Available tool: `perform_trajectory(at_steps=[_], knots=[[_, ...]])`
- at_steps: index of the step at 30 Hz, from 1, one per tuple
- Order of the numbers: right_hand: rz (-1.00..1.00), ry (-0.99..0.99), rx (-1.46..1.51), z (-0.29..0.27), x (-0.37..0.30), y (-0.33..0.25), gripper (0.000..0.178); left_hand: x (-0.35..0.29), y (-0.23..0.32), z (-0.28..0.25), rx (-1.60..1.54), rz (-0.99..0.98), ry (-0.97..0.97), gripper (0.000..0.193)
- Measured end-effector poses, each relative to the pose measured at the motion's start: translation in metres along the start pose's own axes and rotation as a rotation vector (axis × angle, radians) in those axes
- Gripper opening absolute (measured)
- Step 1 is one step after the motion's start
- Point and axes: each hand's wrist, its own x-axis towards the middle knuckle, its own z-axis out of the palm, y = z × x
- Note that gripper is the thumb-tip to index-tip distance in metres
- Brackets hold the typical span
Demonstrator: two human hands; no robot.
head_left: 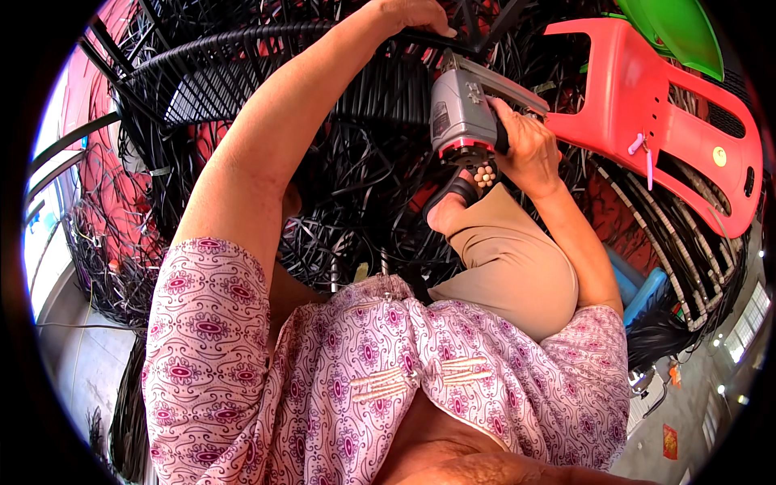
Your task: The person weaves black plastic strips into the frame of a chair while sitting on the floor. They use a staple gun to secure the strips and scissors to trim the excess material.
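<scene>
My right hand (529, 149) is wrapped around the handle of a grey and black pneumatic staple gun (459, 109) with a red ring at its back end. The gun's nose meets the edge of a black woven chair frame (356, 89), strung with dark plastic strips. At the top edge of the view, my left hand (414, 14) grips that frame's dark rail just beside the nose, its thumb pointing down. Part of this hand is cut off by the picture's edge, and its other fingers are hard to see.
A red plastic chair (622, 89) lies to the right, with a green plastic piece (679, 32) behind it. Tangled black strips (356, 194) cover the red floor. A bundle of bent rods (663, 234) and a blue plastic object (643, 291) lie at lower right.
</scene>
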Motion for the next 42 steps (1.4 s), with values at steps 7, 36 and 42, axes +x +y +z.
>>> perform_trajectory(at_steps=[7, 36, 42], knots=[[0.017, 0.000, -0.009, 0.001, -0.001, -0.001, 0.080, -0.011, 0.044, -0.029, 0.165, -0.103, -0.062, 0.042], [0.945, 0.502, 0.597, -0.096, -0.025, 0.029, 0.031, -0.017, 0.033, -0.023, -0.317, -0.225, -0.034, 0.034], [0.848, 0.369, 0.661, -0.161, -0.009, 0.124, 0.047, -0.038, 0.048, -0.005, -0.756, -0.349, 0.130, 0.024]])
